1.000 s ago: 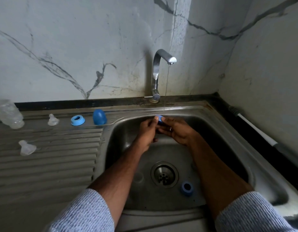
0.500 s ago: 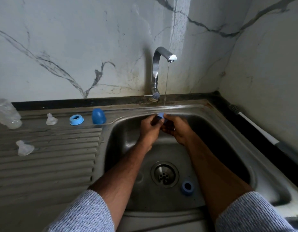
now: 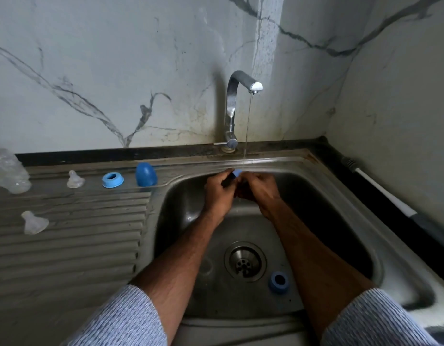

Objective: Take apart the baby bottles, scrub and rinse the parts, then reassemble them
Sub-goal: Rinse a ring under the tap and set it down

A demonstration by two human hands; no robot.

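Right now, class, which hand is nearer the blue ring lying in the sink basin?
Right. The right hand is up under the tap, with its forearm passing just beside the blue ring; the left hand is beside it, farther left of the ring.

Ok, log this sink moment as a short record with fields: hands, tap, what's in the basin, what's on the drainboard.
hands: left hand and right hand together grip a small blue part under the stream
tap: faucet running, thin stream
basin: blue ring lying beside the drain
drainboard: blue cap, blue collar, two clear nipples, clear bottle
counter right: white-handled brush, head hidden
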